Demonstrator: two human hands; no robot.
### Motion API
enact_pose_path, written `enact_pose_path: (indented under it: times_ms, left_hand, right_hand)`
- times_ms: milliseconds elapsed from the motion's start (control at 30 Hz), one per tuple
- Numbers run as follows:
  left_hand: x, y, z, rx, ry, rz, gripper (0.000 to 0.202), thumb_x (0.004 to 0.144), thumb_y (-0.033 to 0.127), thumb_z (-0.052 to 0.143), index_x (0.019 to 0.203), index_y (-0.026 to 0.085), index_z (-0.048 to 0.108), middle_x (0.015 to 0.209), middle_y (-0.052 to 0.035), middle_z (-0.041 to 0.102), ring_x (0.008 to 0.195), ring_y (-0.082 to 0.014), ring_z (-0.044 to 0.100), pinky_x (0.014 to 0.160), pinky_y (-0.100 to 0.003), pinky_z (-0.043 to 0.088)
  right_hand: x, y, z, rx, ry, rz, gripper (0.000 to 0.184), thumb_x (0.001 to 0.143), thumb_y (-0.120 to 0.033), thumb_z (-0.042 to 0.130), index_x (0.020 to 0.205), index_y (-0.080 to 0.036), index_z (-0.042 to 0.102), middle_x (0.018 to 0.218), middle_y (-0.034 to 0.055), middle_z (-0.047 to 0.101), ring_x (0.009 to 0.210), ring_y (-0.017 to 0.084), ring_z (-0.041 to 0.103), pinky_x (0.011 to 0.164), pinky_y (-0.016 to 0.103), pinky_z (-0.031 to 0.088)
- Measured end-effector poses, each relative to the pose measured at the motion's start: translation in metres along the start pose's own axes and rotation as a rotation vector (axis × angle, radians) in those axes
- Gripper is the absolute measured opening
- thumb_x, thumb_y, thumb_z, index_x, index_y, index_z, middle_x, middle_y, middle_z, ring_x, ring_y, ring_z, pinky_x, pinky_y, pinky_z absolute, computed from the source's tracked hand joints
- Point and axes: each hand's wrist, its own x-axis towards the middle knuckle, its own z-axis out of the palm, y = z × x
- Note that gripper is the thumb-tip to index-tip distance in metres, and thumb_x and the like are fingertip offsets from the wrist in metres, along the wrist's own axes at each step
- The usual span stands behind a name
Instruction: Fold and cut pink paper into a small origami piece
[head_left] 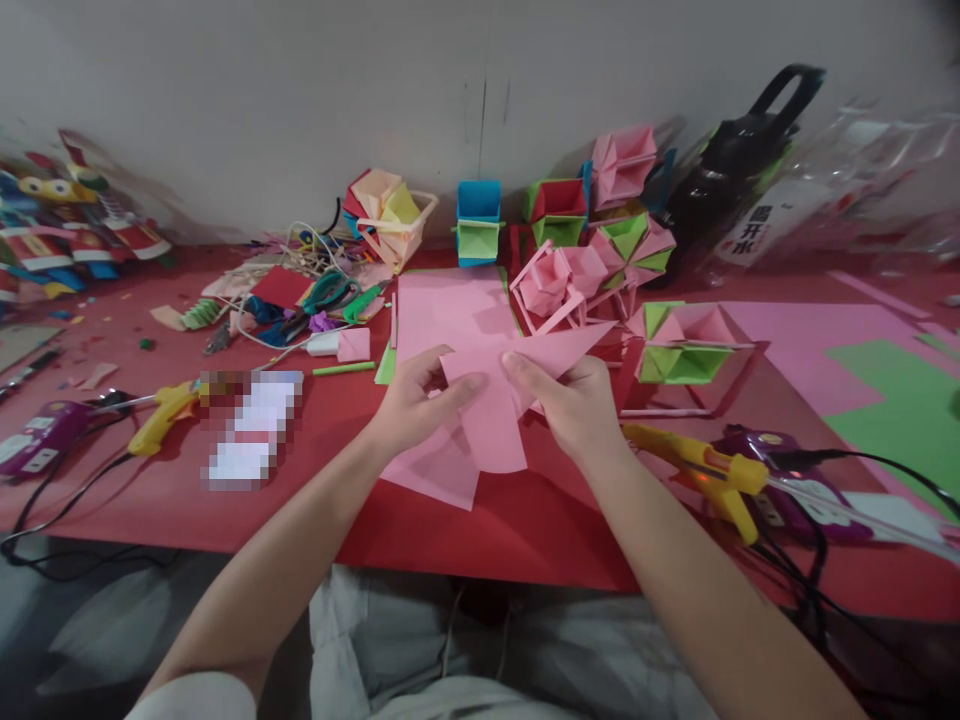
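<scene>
Red surface [225, 500] spanning the full width, backed by a pale wall. Loose pink sheets [442, 310] lying flat at centre, a further pink sheet and a green sheet [900, 410] at far right.

Both forearms entering from the lower edge, angled inward and meeting above the centre of the surface. Left hand [409, 405] palm down, thumb extended rightward across the top of the folded pink paper [495, 400], remaining fingers curled under its left edge: pinching the paper. Right hand [574, 400] mirrored, thumb pointing left on the upper face, fingers beneath: likewise pinching the paper. Folded pink paper held just above the surface, between the two hands, one pointed flap reaching up and right, a rounded lobe hanging toward the near edge.

Dark bottle [731, 160] with loop handle at rear right; beside it a clear container with a white label [757, 225] bearing Chinese characters, partly blurred, not read with certainty.

Folded paper models [622, 250] in pink, green, red and blue ranged along the rear. Yellow glue gun [705, 470] just right of the right wrist, cable trailing; second yellow glue gun [161, 415] at left. Blurred-out patch at left centre, contents unreadable. Scissors and scraps [322, 295] at rear left
</scene>
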Motion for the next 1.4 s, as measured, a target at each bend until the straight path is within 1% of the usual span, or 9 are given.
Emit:
enact_pose_path:
  times_ms: [133, 267, 567, 733, 900, 1033, 1167, 1267, 1400]
  left_hand:
    - [0.001, 0.001, 0.000, 0.040, 0.011, 0.015, 0.025, 0.087, 0.038, 0.073, 0.081, 0.015, 0.063, 0.074, -0.0002, 0.059, 0.066, -0.0100, 0.055, 0.059, -0.022, 0.046]
    - [0.001, 0.001, 0.000, 0.061, 0.007, 0.018, 0.026, 0.088, 0.039, 0.072, 0.081, 0.015, 0.062, 0.074, -0.0007, 0.060, 0.067, -0.0108, 0.056, 0.059, -0.022, 0.046]
    - [0.000, -0.002, -0.002, 0.045, -0.005, 0.011, 0.026, 0.088, 0.038, 0.072, 0.080, 0.016, 0.060, 0.074, -0.0001, 0.058, 0.066, -0.0103, 0.054, 0.059, -0.023, 0.044]
    - [0.001, 0.000, 0.000, 0.096, 0.005, 0.043, 0.027, 0.088, 0.036, 0.072, 0.076, 0.016, 0.059, 0.069, 0.0017, 0.055, 0.062, -0.0087, 0.051, 0.055, -0.021, 0.041]
    - [0.002, 0.004, 0.000, 0.081, -0.002, 0.069, 0.024, 0.088, 0.036, 0.072, 0.078, 0.016, 0.063, 0.071, 0.0002, 0.060, 0.064, -0.0094, 0.055, 0.057, -0.021, 0.044]
    - [0.003, 0.004, -0.007, 0.077, 0.064, 0.119, 0.026, 0.089, 0.038, 0.070, 0.075, 0.016, 0.067, 0.071, -0.0017, 0.066, 0.065, -0.0102, 0.059, 0.060, -0.021, 0.048]
    - [0.004, 0.002, -0.012, 0.098, 0.129, 0.144, 0.023, 0.085, 0.039, 0.075, 0.079, 0.018, 0.073, 0.077, -0.0045, 0.074, 0.070, -0.0136, 0.066, 0.064, -0.023, 0.054]
    - [0.004, 0.004, -0.012, 0.126, 0.162, 0.168, 0.021, 0.083, 0.037, 0.077, 0.076, 0.018, 0.075, 0.075, -0.0040, 0.075, 0.068, -0.0138, 0.067, 0.063, -0.023, 0.055]
    - [0.003, 0.008, -0.011, 0.144, 0.195, 0.177, 0.020, 0.083, 0.036, 0.077, 0.074, 0.019, 0.076, 0.073, -0.0034, 0.076, 0.067, -0.0138, 0.068, 0.062, -0.022, 0.055]
  right_hand:
    - [0.000, 0.001, 0.000, 0.014, 0.008, 0.012, 0.021, 0.071, -0.038, 0.085, 0.063, -0.021, 0.075, 0.069, 0.0007, 0.074, 0.066, 0.017, 0.068, 0.061, 0.029, 0.056]
    - [-0.001, 0.001, 0.000, 0.028, 0.003, 0.032, 0.018, 0.069, -0.036, 0.087, 0.068, -0.021, 0.077, 0.070, 0.0008, 0.074, 0.066, 0.017, 0.068, 0.062, 0.029, 0.056]
    - [-0.002, -0.003, 0.001, 0.017, -0.003, 0.049, 0.019, 0.068, -0.037, 0.088, 0.071, -0.020, 0.079, 0.070, 0.0017, 0.073, 0.066, 0.017, 0.067, 0.062, 0.030, 0.056]
    - [-0.001, -0.002, 0.003, 0.007, 0.002, 0.031, 0.021, 0.067, -0.033, 0.088, 0.063, -0.019, 0.073, 0.064, 0.0002, 0.069, 0.061, 0.015, 0.064, 0.058, 0.028, 0.053]
    - [-0.001, -0.002, 0.003, -0.034, 0.042, -0.027, 0.018, 0.068, -0.032, 0.085, 0.065, -0.019, 0.074, 0.066, 0.0008, 0.071, 0.061, 0.017, 0.066, 0.058, 0.029, 0.056]
    - [0.000, -0.003, 0.002, -0.076, 0.077, -0.071, 0.016, 0.071, -0.033, 0.082, 0.065, -0.019, 0.074, 0.067, 0.0019, 0.073, 0.065, 0.019, 0.069, 0.059, 0.031, 0.058]
    - [0.001, -0.002, 0.000, -0.089, 0.079, -0.106, 0.015, 0.072, -0.032, 0.081, 0.068, -0.019, 0.076, 0.070, 0.0023, 0.074, 0.068, 0.020, 0.071, 0.060, 0.031, 0.058]
    - [0.001, 0.000, -0.001, -0.088, 0.077, -0.119, 0.015, 0.074, -0.032, 0.081, 0.069, -0.019, 0.076, 0.070, 0.0018, 0.073, 0.066, 0.019, 0.069, 0.060, 0.031, 0.058]
    - [0.000, -0.001, 0.000, -0.089, 0.083, -0.113, 0.017, 0.073, -0.032, 0.082, 0.067, -0.019, 0.075, 0.067, 0.0013, 0.071, 0.064, 0.018, 0.067, 0.060, 0.031, 0.057]
